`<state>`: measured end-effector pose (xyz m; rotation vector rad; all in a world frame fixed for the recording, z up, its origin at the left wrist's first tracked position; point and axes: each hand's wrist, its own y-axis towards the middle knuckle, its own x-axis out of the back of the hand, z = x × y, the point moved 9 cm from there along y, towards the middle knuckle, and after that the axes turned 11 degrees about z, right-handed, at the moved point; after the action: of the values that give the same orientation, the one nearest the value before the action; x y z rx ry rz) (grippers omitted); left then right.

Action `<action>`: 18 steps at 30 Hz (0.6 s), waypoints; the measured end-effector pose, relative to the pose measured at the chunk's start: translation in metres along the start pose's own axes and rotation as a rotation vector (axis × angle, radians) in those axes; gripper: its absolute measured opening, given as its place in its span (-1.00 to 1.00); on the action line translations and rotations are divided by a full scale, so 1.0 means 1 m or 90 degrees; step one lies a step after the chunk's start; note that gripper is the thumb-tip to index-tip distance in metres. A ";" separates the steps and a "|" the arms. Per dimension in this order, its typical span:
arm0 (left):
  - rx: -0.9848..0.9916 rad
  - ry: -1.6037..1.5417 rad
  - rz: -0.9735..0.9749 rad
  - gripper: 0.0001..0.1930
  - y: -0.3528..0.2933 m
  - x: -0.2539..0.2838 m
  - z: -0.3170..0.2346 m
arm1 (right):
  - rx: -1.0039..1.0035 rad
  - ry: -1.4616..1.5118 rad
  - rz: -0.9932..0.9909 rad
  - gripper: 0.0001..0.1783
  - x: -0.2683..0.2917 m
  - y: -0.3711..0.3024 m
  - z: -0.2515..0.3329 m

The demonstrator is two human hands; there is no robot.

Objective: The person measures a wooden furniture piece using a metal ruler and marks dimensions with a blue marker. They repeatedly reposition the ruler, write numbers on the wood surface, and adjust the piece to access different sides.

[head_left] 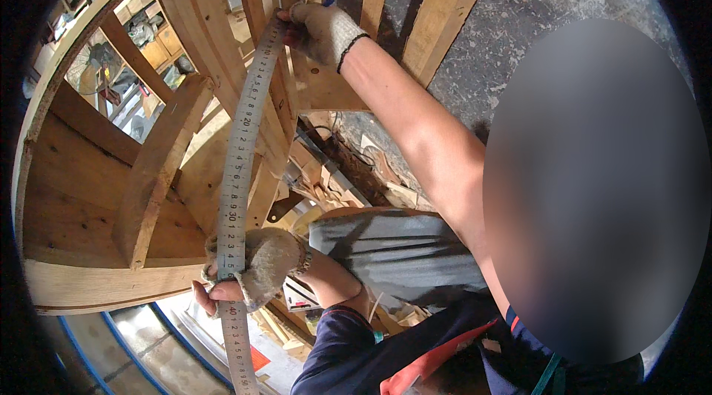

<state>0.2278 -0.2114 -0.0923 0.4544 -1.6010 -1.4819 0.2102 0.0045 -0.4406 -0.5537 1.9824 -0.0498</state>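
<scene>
Left hand [271,263] and right hand [322,33], gloved, grip a ruler [236,165]; wooden frame [165,163] behind.

Ruler [236,165] runs from R hand [320,30] past L hand [268,265], w/ frame [81,291] mostly left.

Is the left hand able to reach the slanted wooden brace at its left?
Probably yes: only the metal ruler, which the left hand holds and may need to release, seems between it and the wooden brace.

Wood scraps [382,163] litter a mottled grey floor [478,54], blue-edged panels [141,327] at lower left.
</scene>
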 end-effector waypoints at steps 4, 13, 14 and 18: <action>-0.019 0.025 0.001 -0.66 -0.001 0.002 -0.012 | -0.002 0.009 0.058 -0.89 0.001 0.011 -0.013; 0.008 0.100 0.008 -0.59 0.004 0.002 -0.004 | 0.031 -0.023 0.026 -0.90 0.003 0.005 -0.005; 0.028 0.093 0.007 -0.60 0.007 0.003 0.001 | 0.031 -0.031 0.022 -0.90 0.002 0.002 -0.004; -0.036 0.186 0.011 -0.63 0.008 -0.007 -0.001 | 0.043 -0.001 0.015 -0.89 0.001 -0.002 -0.003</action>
<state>0.2345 -0.2046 -0.0878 0.5931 -1.3263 -1.3737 0.2082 0.0019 -0.4394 -0.4863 1.9776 -0.1019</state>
